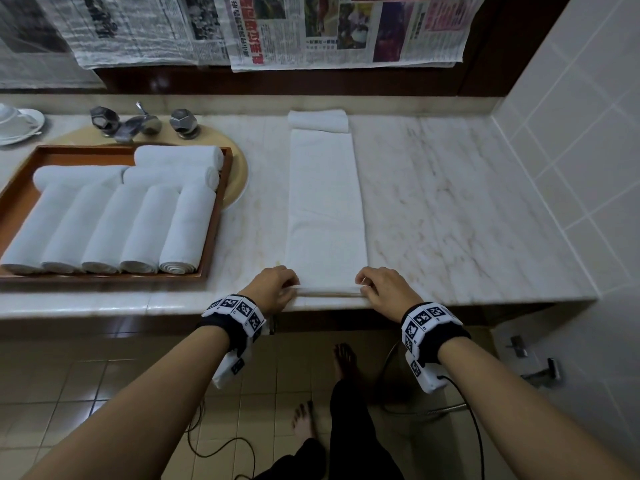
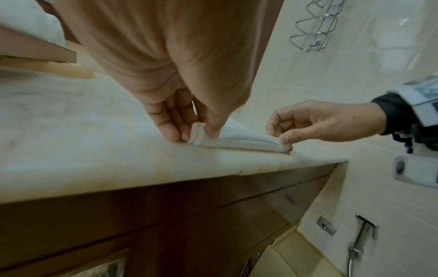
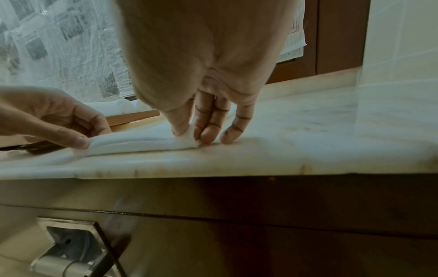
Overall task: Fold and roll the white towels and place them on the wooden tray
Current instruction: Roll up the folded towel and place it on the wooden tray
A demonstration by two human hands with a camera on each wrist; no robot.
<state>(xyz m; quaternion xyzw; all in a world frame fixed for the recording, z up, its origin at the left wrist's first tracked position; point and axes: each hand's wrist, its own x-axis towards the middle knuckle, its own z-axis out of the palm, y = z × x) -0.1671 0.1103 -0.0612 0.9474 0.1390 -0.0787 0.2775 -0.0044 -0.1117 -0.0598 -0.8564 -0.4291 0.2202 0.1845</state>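
A white towel folded into a long narrow strip lies on the marble counter, running away from me. Its near end is curled up a little at the counter's front edge. My left hand pinches the near left corner of the towel between thumb and fingers. My right hand pinches the near right corner of the towel. A wooden tray at the left holds several rolled white towels.
Another folded white towel lies at the strip's far end by the back wall. A tap with two handles and a round sink rim sit behind the tray. A white tiled wall bounds the counter on the right.
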